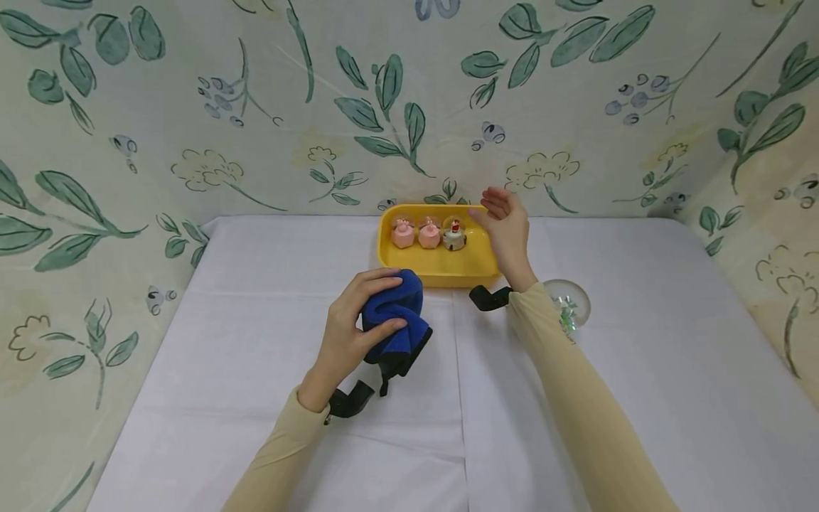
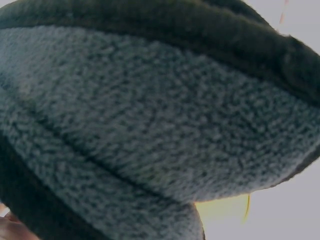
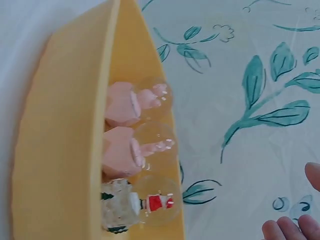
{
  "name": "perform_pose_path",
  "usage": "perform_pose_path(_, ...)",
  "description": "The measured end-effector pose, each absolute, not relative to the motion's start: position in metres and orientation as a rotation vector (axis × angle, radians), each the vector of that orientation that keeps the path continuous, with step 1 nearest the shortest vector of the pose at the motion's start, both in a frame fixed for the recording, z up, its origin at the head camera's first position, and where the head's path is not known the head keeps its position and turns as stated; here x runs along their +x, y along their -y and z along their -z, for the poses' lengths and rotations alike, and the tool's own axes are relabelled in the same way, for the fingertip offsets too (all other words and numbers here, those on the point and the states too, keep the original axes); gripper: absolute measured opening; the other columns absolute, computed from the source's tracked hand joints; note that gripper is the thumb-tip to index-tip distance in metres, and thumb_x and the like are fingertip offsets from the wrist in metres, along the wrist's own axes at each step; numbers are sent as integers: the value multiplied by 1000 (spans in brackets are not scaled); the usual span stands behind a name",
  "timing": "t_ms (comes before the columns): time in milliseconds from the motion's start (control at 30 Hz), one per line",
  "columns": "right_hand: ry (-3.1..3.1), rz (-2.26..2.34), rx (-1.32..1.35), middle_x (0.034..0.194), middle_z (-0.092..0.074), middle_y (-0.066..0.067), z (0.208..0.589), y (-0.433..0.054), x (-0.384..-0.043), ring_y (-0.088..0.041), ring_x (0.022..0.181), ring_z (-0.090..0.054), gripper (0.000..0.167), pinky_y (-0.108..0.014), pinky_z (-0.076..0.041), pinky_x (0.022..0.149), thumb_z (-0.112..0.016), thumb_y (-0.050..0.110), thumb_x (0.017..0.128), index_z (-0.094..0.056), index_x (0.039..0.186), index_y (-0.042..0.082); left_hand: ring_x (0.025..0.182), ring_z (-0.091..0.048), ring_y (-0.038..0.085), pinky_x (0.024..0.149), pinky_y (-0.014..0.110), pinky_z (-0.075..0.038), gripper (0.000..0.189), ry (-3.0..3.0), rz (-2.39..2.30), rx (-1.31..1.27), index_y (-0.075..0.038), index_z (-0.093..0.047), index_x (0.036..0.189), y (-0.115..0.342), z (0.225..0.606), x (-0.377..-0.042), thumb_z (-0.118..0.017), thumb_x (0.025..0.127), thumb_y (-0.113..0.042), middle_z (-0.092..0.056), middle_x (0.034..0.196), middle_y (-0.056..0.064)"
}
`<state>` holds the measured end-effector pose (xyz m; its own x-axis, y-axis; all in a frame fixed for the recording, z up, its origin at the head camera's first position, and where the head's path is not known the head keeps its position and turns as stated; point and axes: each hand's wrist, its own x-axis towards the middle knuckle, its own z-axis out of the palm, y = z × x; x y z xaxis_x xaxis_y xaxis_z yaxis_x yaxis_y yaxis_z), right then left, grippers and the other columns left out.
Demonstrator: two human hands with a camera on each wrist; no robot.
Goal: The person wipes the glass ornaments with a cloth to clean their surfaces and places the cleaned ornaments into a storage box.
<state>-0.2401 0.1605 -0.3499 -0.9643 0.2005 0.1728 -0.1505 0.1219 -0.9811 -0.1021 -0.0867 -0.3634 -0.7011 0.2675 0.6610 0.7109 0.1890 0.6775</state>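
Note:
My left hand (image 1: 348,320) grips a bunched blue cloth (image 1: 393,313) with black edging, in front of the tray. In the left wrist view the cloth (image 2: 160,110) fills most of the picture, its nap looking grey. My right hand (image 1: 508,231) is over the right end of the yellow tray (image 1: 441,274), fingers apart from the thumb and holding nothing. Inside the tray, in a row to the left of that hand, stand two small pink snow globes (image 3: 122,150) and a white one with a red figure (image 3: 120,204).
A clear round globe (image 1: 574,295) with shiny, iridescent bits lies on the white tablecloth (image 1: 269,284), partly hidden by my right sleeve. Behind the table hangs a leaf-patterned fabric (image 1: 269,107), close to the tray's back edge. A black wrist mount (image 1: 489,299) sits at my right cuff.

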Motion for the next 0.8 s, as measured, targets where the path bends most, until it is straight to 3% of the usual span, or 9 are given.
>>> perform_pose_path(367, 1967, -1904, 107, 132, -51, -16, 318, -183, -197, -24, 123, -48, 51, -29, -34, 106, -68, 4, 87, -45, 132, -3, 121, -50, 29, 100, 40, -42, 50, 2081, 1519, -909, -5, -56, 124, 87, 365, -102, -62, 90, -40, -53, 131, 13)
perform_pose_path(800, 1726, -2019, 36, 131, -51, -17, 309, -227, -145, -27, 123, -46, 52, -24, -39, 100, -70, -4, 82, -48, 129, -1, 121, -50, 29, 100, 40, -42, 49, 2069, 1524, -907, -4, -57, 123, 89, 368, -102, -63, 89, -39, -54, 130, 13)
